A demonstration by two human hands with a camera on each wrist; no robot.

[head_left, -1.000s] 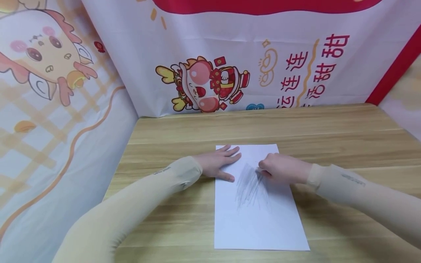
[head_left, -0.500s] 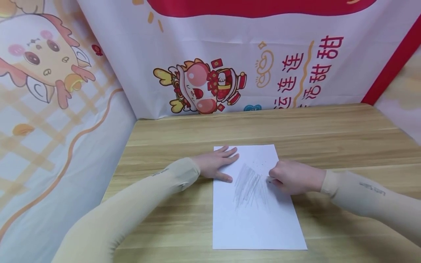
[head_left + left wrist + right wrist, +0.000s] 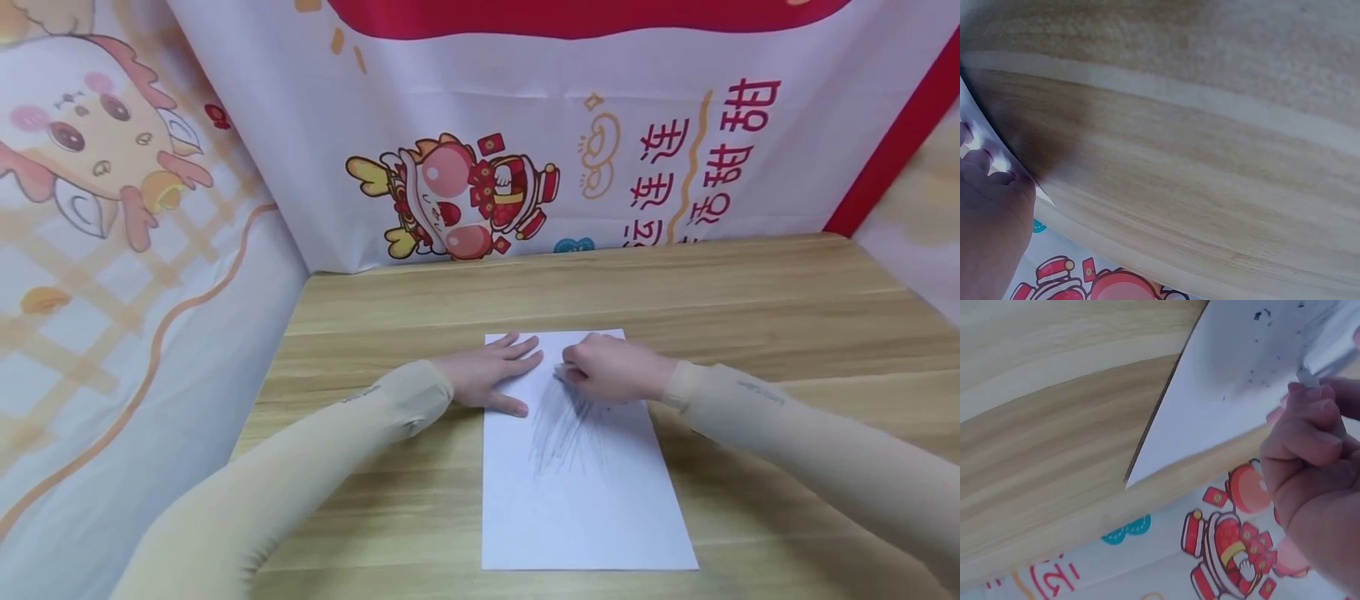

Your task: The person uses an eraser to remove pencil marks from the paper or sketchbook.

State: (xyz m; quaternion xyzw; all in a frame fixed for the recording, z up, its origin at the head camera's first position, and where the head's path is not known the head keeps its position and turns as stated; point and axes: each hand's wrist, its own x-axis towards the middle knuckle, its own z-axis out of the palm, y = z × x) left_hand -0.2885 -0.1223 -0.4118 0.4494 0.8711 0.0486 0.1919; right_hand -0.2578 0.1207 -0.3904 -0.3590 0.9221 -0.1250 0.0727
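A white sheet of paper [image 3: 577, 529] lies on the wooden table, with grey pencil scribble [image 3: 553, 437] across its upper middle. My left hand [image 3: 483, 377] rests on the sheet's upper left edge, fingers spread. The right hand [image 3: 618, 368] pinches a small white eraser [image 3: 1309, 377] whose tip is smudged dark; it meets the paper at the top of the scribble. Most of the eraser is hidden inside the curled fingers. Dark crumbs [image 3: 1262, 315] lie scattered on the paper beside it in the right wrist view.
The wooden tabletop [image 3: 375, 517] extends around the sheet. A white printed cloth [image 3: 300, 100] with cartoon figures and red characters hangs behind the table's back edge. Another patterned cloth [image 3: 112, 317] covers the left side.
My right hand with the eraser first slid right and toward me, then moved left and away to the top of the scribble. The left hand has stayed on the paper.
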